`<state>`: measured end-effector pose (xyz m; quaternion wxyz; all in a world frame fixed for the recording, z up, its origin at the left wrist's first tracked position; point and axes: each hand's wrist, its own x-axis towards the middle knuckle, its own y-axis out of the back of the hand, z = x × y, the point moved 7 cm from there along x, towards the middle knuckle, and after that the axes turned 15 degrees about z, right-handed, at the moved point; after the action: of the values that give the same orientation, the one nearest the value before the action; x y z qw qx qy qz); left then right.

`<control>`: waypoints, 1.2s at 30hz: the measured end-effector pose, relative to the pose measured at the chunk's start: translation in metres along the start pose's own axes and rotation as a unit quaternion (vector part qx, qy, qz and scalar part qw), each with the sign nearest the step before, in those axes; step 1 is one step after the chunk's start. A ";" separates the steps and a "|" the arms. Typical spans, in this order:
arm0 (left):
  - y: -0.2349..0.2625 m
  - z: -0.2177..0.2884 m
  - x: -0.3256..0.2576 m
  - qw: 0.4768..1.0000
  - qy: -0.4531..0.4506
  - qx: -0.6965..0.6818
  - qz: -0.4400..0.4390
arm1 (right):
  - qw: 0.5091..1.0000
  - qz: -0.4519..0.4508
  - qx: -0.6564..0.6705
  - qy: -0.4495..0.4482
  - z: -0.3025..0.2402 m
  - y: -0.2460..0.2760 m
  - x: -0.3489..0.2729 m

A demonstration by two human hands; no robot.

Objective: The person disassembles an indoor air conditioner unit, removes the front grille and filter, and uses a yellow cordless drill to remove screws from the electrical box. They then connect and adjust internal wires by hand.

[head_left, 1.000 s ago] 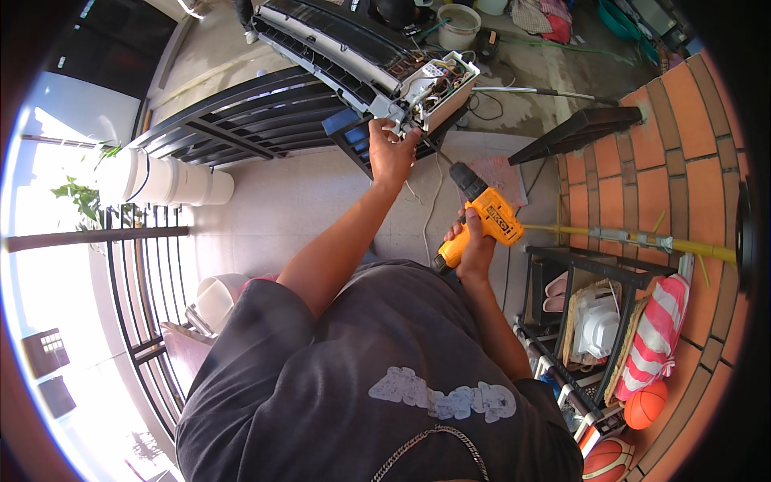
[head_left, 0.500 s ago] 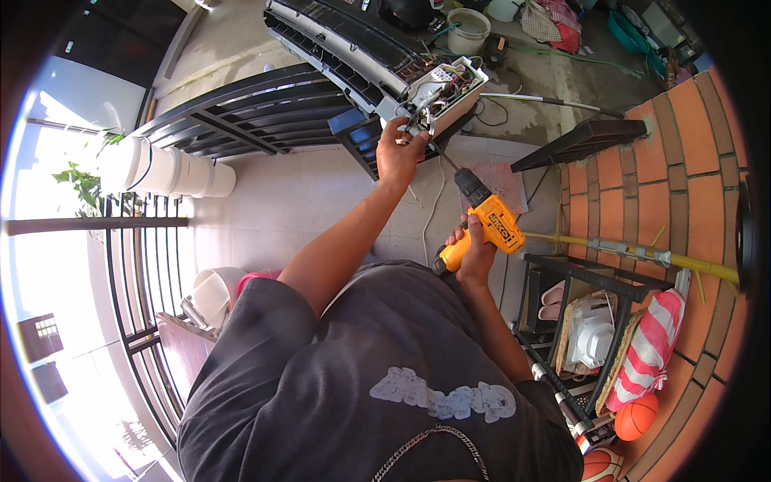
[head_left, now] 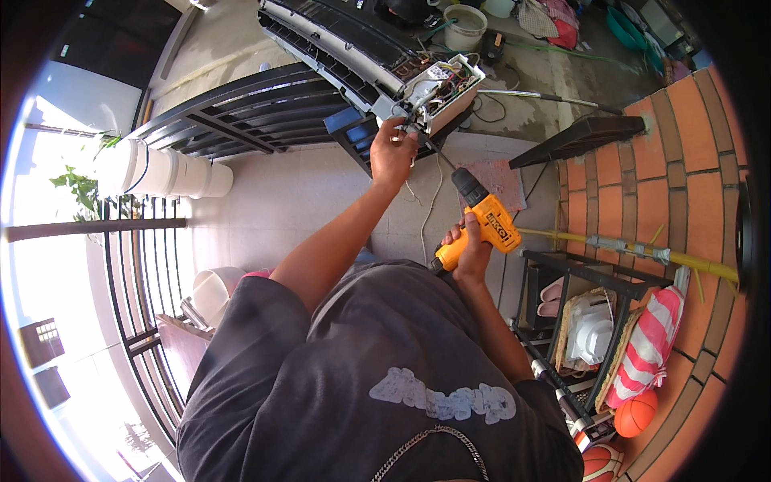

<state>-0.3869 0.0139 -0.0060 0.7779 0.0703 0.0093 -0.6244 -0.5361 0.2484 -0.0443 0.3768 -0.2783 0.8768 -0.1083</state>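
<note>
A long white air-conditioner unit (head_left: pixel 337 44) lies across a dark metal frame, its end cover off so the wiring box (head_left: pixel 446 84) with coloured wires shows. My left hand (head_left: pixel 393 153) reaches up to that box, fingers pinched at its lower edge on something too small to make out. My right hand (head_left: pixel 470 245) grips the handle of an orange and black cordless drill (head_left: pixel 486 217), held below and to the right of the box with its chuck pointing up toward it. The drill tip is apart from the unit.
A black railing (head_left: pixel 136 273) and white pipes (head_left: pixel 165 173) run along the left. A brick wall (head_left: pixel 683 177), a yellow pole (head_left: pixel 634 245), a black rack (head_left: pixel 578 321) with sandals and a fan, a striped bag and orange balls stand at right. A bucket (head_left: pixel 464 26) sits beyond.
The view has shifted slightly, so the unit sits higher and more central. My left hand stays at the wiring box; the drill in my right hand has hardly moved.
</note>
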 end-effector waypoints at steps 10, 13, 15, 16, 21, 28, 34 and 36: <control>-0.003 0.075 0.014 0.790 -0.497 0.320 -0.164 | 1.000 -0.011 0.015 -0.009 -0.001 0.006 0.009; -0.010 0.080 0.025 0.756 -0.492 0.364 -0.234 | 1.000 -0.017 0.006 -0.013 0.000 0.007 0.010; -0.015 0.083 0.028 0.739 -0.492 0.378 -0.262 | 1.000 -0.021 0.006 -0.021 -0.001 0.006 0.009; -0.018 0.083 0.029 0.731 -0.489 0.387 -0.278 | 0.999 -0.028 0.010 -0.023 -0.002 0.004 0.008; -0.027 0.089 0.023 0.694 -0.515 0.381 -0.327 | 0.999 -0.023 0.044 0.006 -0.016 -0.001 0.003; -0.033 0.086 0.019 0.628 -0.575 0.395 -0.345 | 0.999 -0.025 0.025 -0.002 -0.021 0.014 0.012; -0.006 0.075 0.012 0.703 -0.580 0.329 -0.249 | 0.999 -0.033 0.002 -0.021 -0.017 0.040 0.015; 0.004 0.062 0.006 0.755 -0.550 0.303 -0.190 | 0.999 -0.026 0.002 -0.029 -0.015 0.047 0.013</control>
<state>-0.3859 0.0016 0.0554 0.4526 -0.0565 -0.5964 -0.6605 -0.5731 0.2799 -0.0606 0.3993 -0.3033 0.8580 -0.1113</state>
